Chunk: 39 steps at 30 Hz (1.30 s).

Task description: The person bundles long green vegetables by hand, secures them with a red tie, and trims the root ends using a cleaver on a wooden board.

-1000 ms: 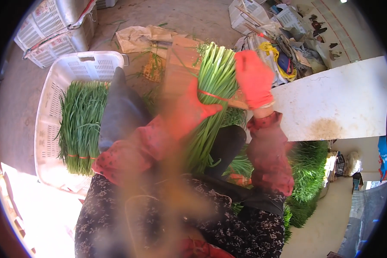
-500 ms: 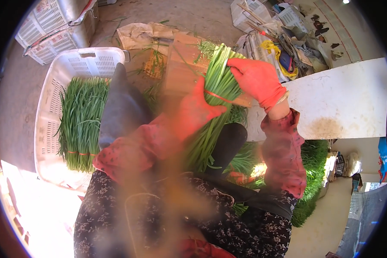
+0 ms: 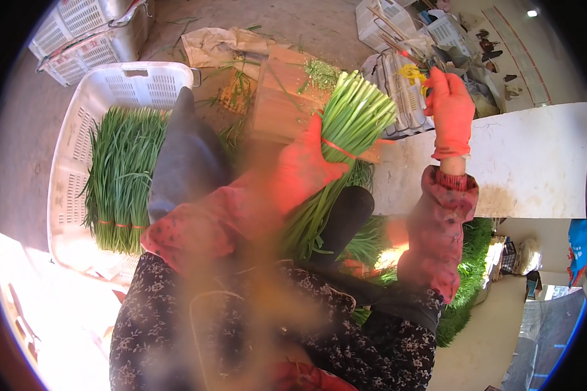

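Observation:
A bunch of garlic chives (image 3: pixel 355 117), bound by a red band (image 3: pixel 338 149), slants over my knees with its pale cut ends up and its leaves down. My left hand (image 3: pixel 306 171), in an orange-red rubber glove, grips it around the band. To the right of the bunch and apart from it, my right hand (image 3: pixel 452 112) is raised in the same kind of glove. Its fingers are bent together, and whatever they may pinch is too small to make out. Below the cut ends stands a wooden board (image 3: pixel 280 98) with chopped green bits (image 3: pixel 322 75) on it.
At left, a white plastic crate (image 3: pixel 68 176) holds several banded chive bunches (image 3: pixel 124 176). More white crates (image 3: pixel 88 32) are stacked behind it. A white ledge (image 3: pixel 522 163) runs along the right, with a green heap (image 3: pixel 466 293) below. Paper sacking (image 3: pixel 225 47) lies on the floor.
My right hand has left the cut ends of the bunch and moved right and slightly up. The bunch, still in my left hand, now shows its cut ends fanned more to the right.

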Available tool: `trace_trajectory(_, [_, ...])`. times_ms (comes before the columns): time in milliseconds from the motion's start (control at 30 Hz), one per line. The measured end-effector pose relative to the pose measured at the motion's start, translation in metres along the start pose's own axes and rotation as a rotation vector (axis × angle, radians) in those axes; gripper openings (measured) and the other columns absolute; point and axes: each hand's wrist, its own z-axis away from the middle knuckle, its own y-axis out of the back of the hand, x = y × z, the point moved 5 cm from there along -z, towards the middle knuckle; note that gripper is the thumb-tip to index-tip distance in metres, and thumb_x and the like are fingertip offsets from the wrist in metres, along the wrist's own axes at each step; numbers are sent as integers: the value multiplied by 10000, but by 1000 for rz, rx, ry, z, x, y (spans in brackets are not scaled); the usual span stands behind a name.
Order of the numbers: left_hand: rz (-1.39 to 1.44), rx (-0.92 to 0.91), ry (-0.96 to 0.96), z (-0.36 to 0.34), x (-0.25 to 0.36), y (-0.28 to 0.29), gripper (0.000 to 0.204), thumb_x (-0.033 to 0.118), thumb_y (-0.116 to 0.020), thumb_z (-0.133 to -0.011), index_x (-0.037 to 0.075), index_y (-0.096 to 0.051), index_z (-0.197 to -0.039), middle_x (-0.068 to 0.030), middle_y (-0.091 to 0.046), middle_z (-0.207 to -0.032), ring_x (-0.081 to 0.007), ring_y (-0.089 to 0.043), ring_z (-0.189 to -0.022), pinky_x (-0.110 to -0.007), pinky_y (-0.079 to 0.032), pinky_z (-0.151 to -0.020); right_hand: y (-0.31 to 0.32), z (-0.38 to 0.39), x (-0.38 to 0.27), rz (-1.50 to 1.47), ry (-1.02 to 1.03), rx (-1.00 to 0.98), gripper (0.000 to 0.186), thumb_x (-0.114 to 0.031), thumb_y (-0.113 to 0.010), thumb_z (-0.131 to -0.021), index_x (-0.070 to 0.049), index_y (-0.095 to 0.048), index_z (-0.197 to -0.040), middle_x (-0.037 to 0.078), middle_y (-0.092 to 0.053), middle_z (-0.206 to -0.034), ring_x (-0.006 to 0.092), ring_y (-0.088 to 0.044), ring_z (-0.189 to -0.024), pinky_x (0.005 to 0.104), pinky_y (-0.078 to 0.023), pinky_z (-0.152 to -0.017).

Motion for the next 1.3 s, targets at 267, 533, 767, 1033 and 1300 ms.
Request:
trace_trajectory(267, [-120,-61,22,0,9,-1,973,328,-774,-668,34,-273,-1448,-241,-609,-1108,-415,-590,-1030,-433,-487,-835,-69,77,-56,628,1015,-286,142,-172,-660,-771,-156,-708,-904,23,-624,-1215,292,-506,-1215,488,-398,-995])
trace_trajectory(533, [-97,-103,56,-3,3,0,980,340,-785,-660,22,-281,-1438,-231,-613,-1082,-413,-595,-1018,-430,-493,-822,-63,43,-42,578,1081,-56,88,-139,-608,-821,-102,-661,-881,92,-654,-978,319,-597,-986,435,-466,-874])
trace_trajectory(767, [-146,-82,33,-1,7,-2,961,371,-779,-668,14,-299,-1420,-236,-624,-1067,-405,-606,-1000,-427,-493,-825,33,-41,-14,544,279,466,271,-350,-483,-934,-167,-676,-988,102,-684,-987,345,-645,-905,443,-497,-769])
trace_trajectory(1033, [-167,-137,61,-4,1,-1,913,385,-768,-671,-31,-352,-1370,-245,-624,-1057,-400,-609,-995,-423,-493,-820,158,-118,82,252,108,593,276,-185,-552,-877,-73,-649,-1110,131,-682,-1043,257,-670,-881,381,-521,-753])
trace_trajectory(1300, [-187,-107,76,-3,-5,5,940,374,-771,-666,-29,-329,-1391,-247,-622,-1065,-398,-607,-1007,-424,-492,-827,-61,9,-48,261,617,-437,379,-298,-681,-837,-148,-631,-1181,74,-660,-1093,187,-615,-1013,298,-457,-895])
